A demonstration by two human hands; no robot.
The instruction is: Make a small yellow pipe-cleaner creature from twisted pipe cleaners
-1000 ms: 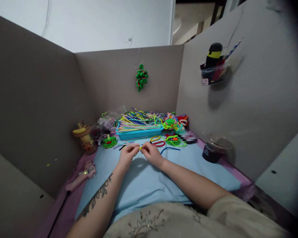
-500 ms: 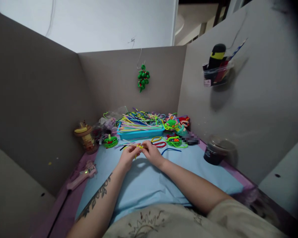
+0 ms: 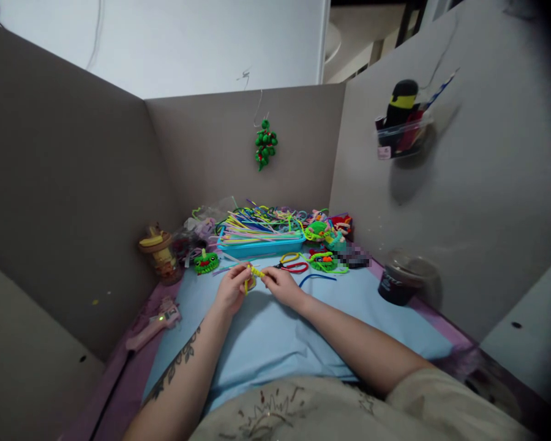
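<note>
Head camera view, looking down at a tabletop walled by grey partitions. Both hands meet over the far middle of a pale blue mat (image 3: 275, 349) that covers most of the tabletop. The left hand (image 3: 232, 291) and the right hand (image 3: 282, 285) are each closed in a fingertip pinch on a short yellow pipe cleaner (image 3: 255, 271). It is fuzzy and bright, bent and twisted, with one end hanging down beside the left thumb. Just beyond the hands, along the far edge, a turquoise tray (image 3: 257, 247) is heaped with long pipe cleaners in many colours. A small green fuzzy figure (image 3: 206, 263) sits left of the tray, and a tan jar (image 3: 158, 254) stands in the far left corner. Right of the hands lie red and yellow loops (image 3: 294, 264) and a curved blue pipe cleaner (image 3: 319, 277). A dark lidded cup (image 3: 397, 282) stands near the right edge. A pink glue gun (image 3: 153, 323) lies at the left edge. A green beaded ornament (image 3: 265, 144) hangs on the back partition.
</note>
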